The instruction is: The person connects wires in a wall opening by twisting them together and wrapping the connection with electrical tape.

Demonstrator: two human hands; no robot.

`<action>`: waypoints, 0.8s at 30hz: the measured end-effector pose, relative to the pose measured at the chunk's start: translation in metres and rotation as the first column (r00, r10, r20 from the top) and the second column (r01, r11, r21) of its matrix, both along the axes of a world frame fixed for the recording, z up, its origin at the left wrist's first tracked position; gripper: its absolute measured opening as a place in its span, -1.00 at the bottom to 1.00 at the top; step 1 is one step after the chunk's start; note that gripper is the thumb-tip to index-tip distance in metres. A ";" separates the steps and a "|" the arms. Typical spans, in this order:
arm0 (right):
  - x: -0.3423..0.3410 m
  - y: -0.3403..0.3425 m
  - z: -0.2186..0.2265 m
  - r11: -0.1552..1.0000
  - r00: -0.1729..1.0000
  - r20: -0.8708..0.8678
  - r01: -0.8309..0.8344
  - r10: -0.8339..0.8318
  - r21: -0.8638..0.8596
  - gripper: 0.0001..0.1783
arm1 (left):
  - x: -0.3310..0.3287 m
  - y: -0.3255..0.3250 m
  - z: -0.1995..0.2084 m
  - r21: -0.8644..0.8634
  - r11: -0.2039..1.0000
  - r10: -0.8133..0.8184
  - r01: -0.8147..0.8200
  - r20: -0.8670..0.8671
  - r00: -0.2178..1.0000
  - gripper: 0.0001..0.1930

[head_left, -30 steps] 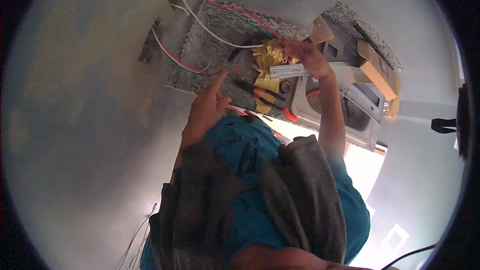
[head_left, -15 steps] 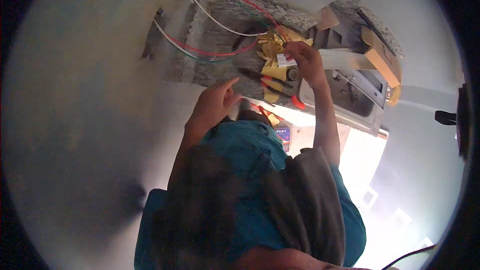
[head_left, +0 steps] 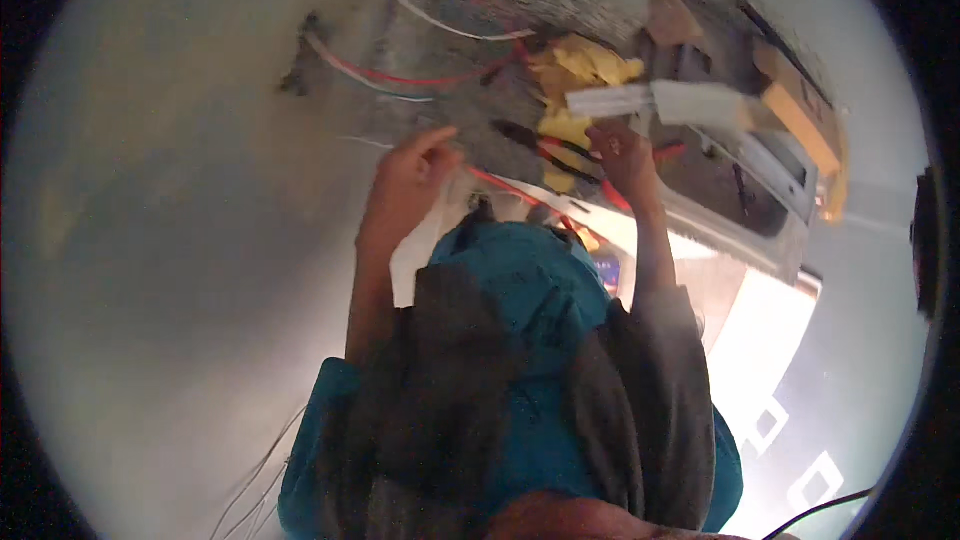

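Observation:
My left hand [head_left: 405, 185] hovers near the counter's front edge, index finger stretched out and fingers apart, holding nothing I can see. Blurred by motion, my right hand [head_left: 628, 155] is over the counter beside pliers with black and red handles [head_left: 568, 152]; whether its fingers grip anything is unclear. A red piece [head_left: 668, 151] shows just past that hand. Red wire [head_left: 430, 79] and white wire [head_left: 430, 24] arc from the wall boxes at the far left. Yellow crumpled material [head_left: 585, 65] lies behind the pliers, with a flat white strip [head_left: 610, 100] over it.
A sink [head_left: 795, 240] is set into the counter on the right, with an open cardboard box [head_left: 800, 120] and metal parts on it. Below the front edge shows a long red piece [head_left: 510, 188]. Thin pale cables [head_left: 265, 465] hang at lower left.
My right hand has left the wire ends and come nearer to me, beside the pliers. My left hand has shifted slightly left. The whole view has moved, blurring the counter.

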State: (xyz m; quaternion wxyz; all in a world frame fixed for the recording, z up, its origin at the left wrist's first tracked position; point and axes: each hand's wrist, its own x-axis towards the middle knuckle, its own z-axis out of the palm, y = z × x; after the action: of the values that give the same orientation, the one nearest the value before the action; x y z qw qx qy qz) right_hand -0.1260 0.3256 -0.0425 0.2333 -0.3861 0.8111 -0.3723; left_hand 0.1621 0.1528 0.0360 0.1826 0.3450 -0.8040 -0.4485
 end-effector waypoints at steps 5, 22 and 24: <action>-0.033 0.073 -0.010 0.997 0.990 -0.136 0.030 -0.040 -0.071 -0.77 | -0.001 0.054 -0.037 -0.041 0.990 0.136 -0.133 0.063 0.989 -0.65; -0.053 0.030 -0.100 0.921 0.799 -0.462 -0.308 0.386 0.237 -0.46 | 0.014 0.134 -0.184 -0.320 0.944 0.231 0.076 0.809 0.541 -0.60; -0.058 0.030 -0.115 0.934 0.766 -0.548 -0.347 0.337 0.089 -0.45 | 0.002 0.129 -0.162 -0.208 0.977 0.164 -0.039 0.629 0.760 -0.63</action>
State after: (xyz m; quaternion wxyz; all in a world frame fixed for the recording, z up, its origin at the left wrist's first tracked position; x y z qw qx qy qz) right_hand -0.1840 0.3554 -0.1572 0.0484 -0.6202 0.7563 -0.2025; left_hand 0.1640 0.2815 -0.1255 -0.0489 0.5026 -0.8354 -0.2170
